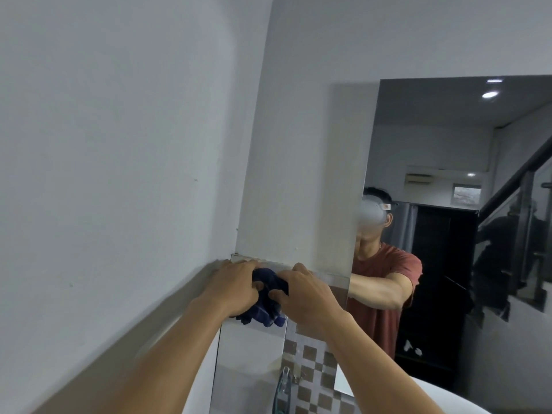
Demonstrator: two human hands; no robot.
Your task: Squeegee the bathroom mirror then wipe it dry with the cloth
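Cloth: dark blue with thin light lines, all bunched up. It sits just left of the mirror's lower left part, up against the wall where the tiles start. I cannot tell if it touches the glass.
Left hand: on the side of the cloth far from the mirror. Its fingers curl over the top of the cloth and hold it tight.
Right hand: on the side of the cloth near the mirror. Its fingers and thumb are bent round the cloth too, and its arm goes across the mirror's lower left edge.
Mirror: big and flat on the wall. In it you can see a person in a red shirt, round lights up high, and a dark stair rail.
Tiles: brown and white squares, below the hands, by the mirror's lower left edge.
Tap: shiny, below the cloth, left of the mirror's bottom.
Sink: white and round, under the mirror.
Wall: plain and pale, far to the left of the mirror.
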